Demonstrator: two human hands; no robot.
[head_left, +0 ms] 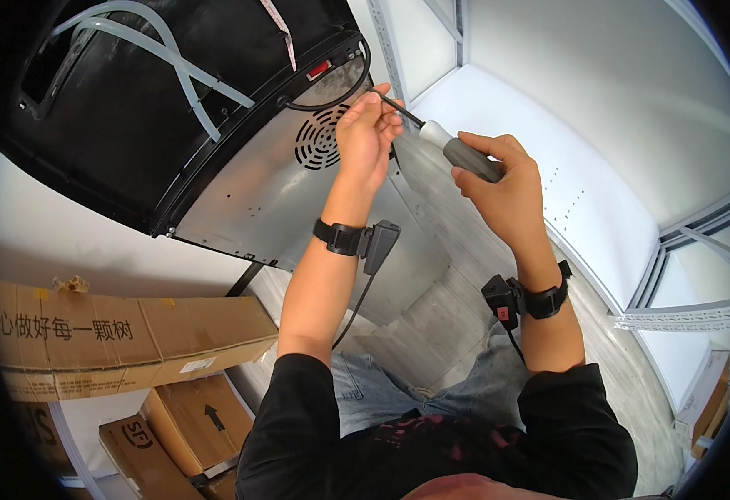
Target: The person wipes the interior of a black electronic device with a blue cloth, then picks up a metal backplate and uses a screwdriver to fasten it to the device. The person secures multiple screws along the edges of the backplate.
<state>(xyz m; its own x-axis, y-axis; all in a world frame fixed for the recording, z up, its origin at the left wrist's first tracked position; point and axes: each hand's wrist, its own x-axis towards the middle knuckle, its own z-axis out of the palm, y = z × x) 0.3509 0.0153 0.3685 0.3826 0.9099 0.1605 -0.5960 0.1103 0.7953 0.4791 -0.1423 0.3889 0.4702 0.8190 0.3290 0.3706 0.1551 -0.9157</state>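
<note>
My right hand (502, 183) is wrapped round the grey and white handle of a screwdriver (470, 157). Its dark shaft slants up and left to the side edge of a black and silver metal appliance (256, 196). There the fingers of my left hand (368, 129) are curled closed round the shaft near its tip. The tip itself, and any screw at it, is too small and covered to make out. Beside my left hand, the appliance's metal panel has a round slotted vent (318, 138). A red switch (319, 71) and a black cable (323, 107) sit above it.
Two pale hoses (177, 62) lie crossed over the appliance's black face. Cardboard boxes (123, 337) are stacked at the lower left. White metal shelving (540, 167) stands on the right. Wood-look flooring (431, 333) shows between. Each wrist wears a strapped black device with a cable.
</note>
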